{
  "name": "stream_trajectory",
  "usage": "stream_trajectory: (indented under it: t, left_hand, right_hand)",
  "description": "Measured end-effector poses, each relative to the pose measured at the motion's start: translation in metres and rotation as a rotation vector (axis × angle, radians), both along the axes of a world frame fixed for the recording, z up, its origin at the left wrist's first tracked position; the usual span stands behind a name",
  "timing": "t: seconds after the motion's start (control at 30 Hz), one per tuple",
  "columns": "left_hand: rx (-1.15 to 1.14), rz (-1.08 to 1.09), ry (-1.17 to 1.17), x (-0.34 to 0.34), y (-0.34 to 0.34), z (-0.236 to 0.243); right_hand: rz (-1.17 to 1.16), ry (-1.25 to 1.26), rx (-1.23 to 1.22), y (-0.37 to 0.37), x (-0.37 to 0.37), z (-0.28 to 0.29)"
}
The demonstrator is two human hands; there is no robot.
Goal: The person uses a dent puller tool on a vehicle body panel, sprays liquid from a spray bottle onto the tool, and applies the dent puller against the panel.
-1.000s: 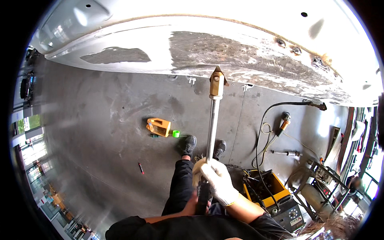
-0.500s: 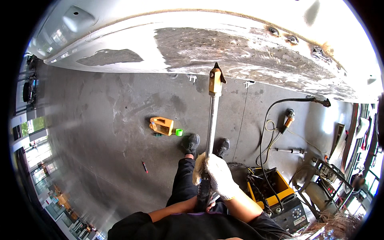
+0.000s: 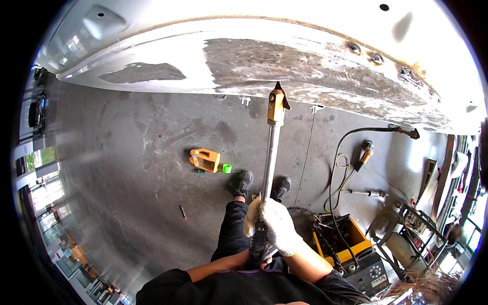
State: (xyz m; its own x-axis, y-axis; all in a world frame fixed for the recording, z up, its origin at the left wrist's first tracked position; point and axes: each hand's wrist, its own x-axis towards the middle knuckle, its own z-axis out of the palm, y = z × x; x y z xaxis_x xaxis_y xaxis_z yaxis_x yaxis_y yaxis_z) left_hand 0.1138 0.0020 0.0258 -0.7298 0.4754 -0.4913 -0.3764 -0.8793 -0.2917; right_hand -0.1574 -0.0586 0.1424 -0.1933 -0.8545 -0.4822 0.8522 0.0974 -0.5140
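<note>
A long dent puller (image 3: 271, 157) points away from me, with a silver rod, a brass head and a dark pointed tip. My right hand (image 3: 279, 226), in a white knitted glove with a dotted palm, is wrapped around the rod just above the black grip. My left hand (image 3: 265, 261) is closed around the lower grip near my body; most of it is hidden behind the tool. In front, the tip overlaps the lower edge of a white vehicle panel (image 3: 142, 46) with a bare, scuffed metal patch (image 3: 264, 61). Whether it touches the panel I cannot tell.
On the floor lie an orange jug (image 3: 205, 160), a green cup (image 3: 227, 168), a marker (image 3: 183, 212), an orange grinder (image 3: 365, 155) and a second rod tool (image 3: 368, 193). A black-and-yellow machine (image 3: 363, 269) with a black cable (image 3: 334, 173) stands right, beside a metal-framed cart (image 3: 406, 239).
The tool's tip and my right hand have shifted very slightly right and down in the picture, and the panel likewise. Both hands keep their hold.
</note>
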Motion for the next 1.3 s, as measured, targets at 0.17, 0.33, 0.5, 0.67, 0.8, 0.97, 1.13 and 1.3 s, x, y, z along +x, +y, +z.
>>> stream_trajectory:
  t: [0.17,0.33,0.5,0.67,0.8,0.97,1.13,1.3]
  left_hand:
    - [-0.019,-0.019,0.020,0.006,0.001,-0.004]
    - [0.057,-0.002,0.053,0.017,0.019,-0.015]
    - [0.023,-0.029,0.032,0.017,0.016,-0.004]
    - [0.005,-0.077,0.026,0.012,0.013,0.004]
    - [-0.105,-0.072,-0.113,0.012,0.010,0.012]
    - [-0.761,0.288,-0.739,-0.024,0.006,0.050]
    - [-0.067,-0.305,0.013,0.020,-0.008,-0.012]
    - [-0.496,-0.015,-0.506,-0.023,-0.015,0.056]
  right_hand:
    - [-0.021,-0.002,-0.035,0.000,0.001,-0.001]
    - [0.016,-0.005,0.001,0.001,-0.004,0.008]
    - [-0.007,0.152,0.061,-0.035,-0.033,0.038]
    - [0.041,0.146,0.105,0.002,0.008,0.023]
    - [0.027,0.117,0.082,0.003,0.010,0.025]
    - [-0.010,0.130,0.216,-0.002,0.005,0.012]
    - [-0.013,-0.014,-0.007,0.005,0.014,-0.006]
    - [0.068,0.073,0.067,0.004,0.004,0.006]
